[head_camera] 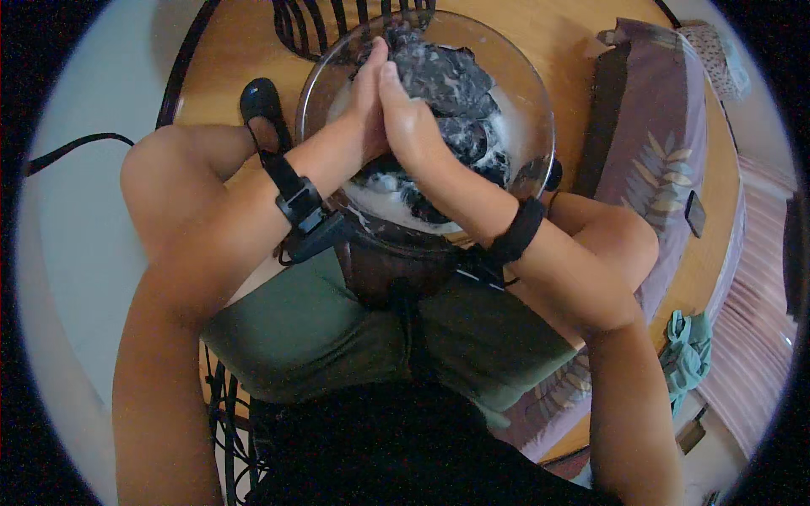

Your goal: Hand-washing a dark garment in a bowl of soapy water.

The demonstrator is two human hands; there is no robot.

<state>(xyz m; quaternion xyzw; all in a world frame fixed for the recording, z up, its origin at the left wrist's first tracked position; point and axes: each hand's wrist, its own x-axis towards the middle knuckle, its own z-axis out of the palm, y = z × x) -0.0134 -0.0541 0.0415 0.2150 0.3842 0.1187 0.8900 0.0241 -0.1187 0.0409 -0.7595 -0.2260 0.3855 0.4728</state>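
A clear round basin (pixel 543 95) stands between my legs, with dark wet cloth and white suds inside. My left hand (pixel 368 92) and my right hand (pixel 405 117) are pressed close together over its left half, thumbs uppermost. A bunched, foam-streaked dark cloth (pixel 446 79) is gripped at the hands and hides most of the fingers. More dark cloth (pixel 465 139) lies lower in the basin, partly behind my right forearm. Whitish soapy water (pixel 436 221) shows along the near side.
The basin rests against a dark brown support (pixel 386 269) at my lap. To the right is a bed with a purple leaf-patterned sheet (pixel 652 145), a phone (pixel 695 214) and a teal cloth (pixel 686 354). A black slatted chair back (pixel 342 19) stands beyond the basin. Straps circle both wrists.
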